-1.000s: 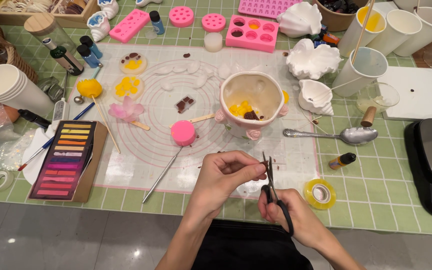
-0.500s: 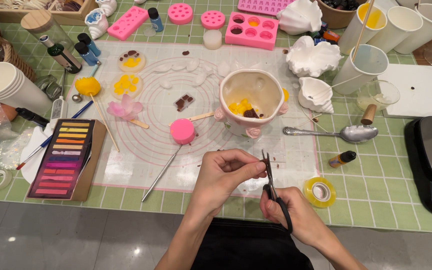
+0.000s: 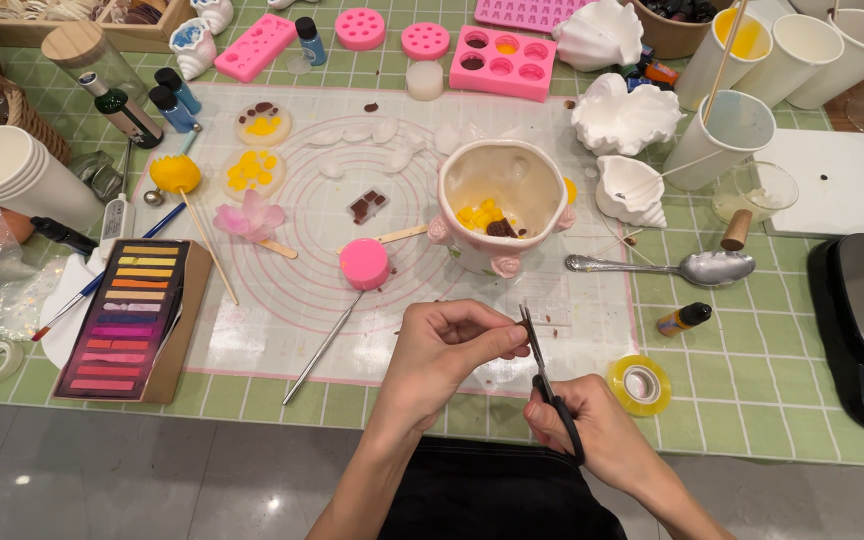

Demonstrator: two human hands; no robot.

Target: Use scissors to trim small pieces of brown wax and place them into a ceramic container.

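Right hand (image 3: 592,430) closed through the handles of small black scissors (image 3: 549,385), blades up at the silicone mat's (image 3: 252,340) near edge. Left hand (image 3: 447,350) pinches something tiny at the tips, too small to identify. Scissors: light, stiff, sharp; hold by handles only.

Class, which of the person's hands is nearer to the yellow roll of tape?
Right. The right hand, holding the scissors, is just left of the tape roll; the left hand is farther left, beyond the scissors.
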